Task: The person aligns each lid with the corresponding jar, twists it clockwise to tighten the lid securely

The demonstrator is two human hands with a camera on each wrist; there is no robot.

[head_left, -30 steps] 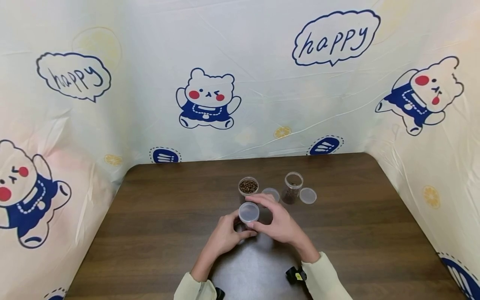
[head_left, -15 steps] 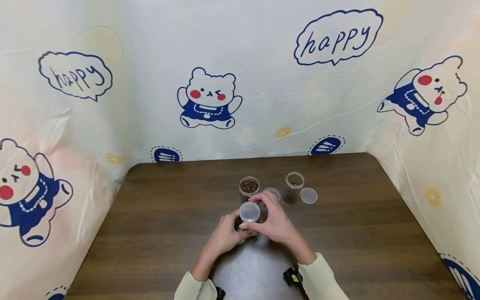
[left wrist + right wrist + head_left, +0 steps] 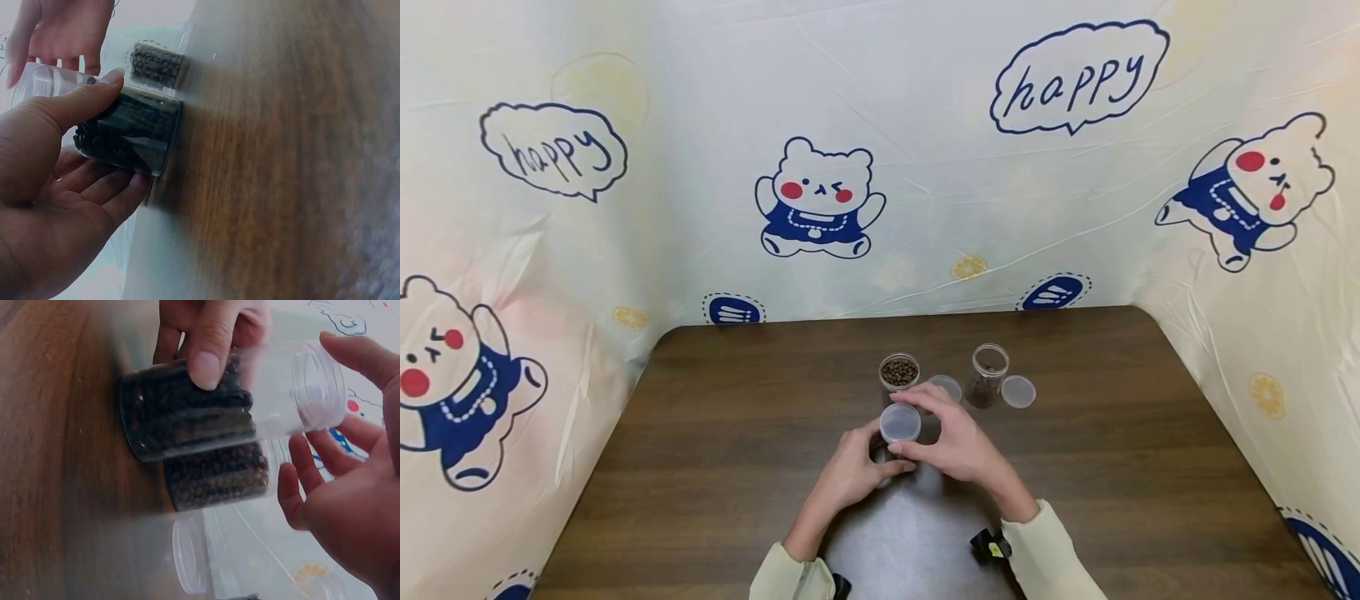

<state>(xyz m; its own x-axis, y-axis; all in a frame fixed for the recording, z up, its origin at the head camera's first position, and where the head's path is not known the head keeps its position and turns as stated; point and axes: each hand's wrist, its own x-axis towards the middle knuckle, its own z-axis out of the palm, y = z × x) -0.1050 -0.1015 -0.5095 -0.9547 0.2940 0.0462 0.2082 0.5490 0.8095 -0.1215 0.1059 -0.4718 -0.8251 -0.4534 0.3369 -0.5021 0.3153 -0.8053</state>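
- Pale sleeves at near edge, forearms angled inward, hands meeting around one jar
- Left hand low, holding near jar by the body, thumb one side, fingers the other
- Right hand higher, thumb and index arched across the near jar's lid, fingertips at the rim
- Near jar between the hands, roughly upright, base on or just over brown table, can't tell which
- Near jar hides lower part of bean jar right behind it
- Right hand covers part of loose lid, flat on table beyond the fingers
- Second loose lid flat, just right of far-right jar
- Near jar: clear, dark beans in lower part, space above, lid on top
- Bean jar: clear, uncovered, brown beans seen through mouth
- Far-right jar: clear, uncovered, dark contents low down
- Printed curtain behind table, bears and "happy" bubbles
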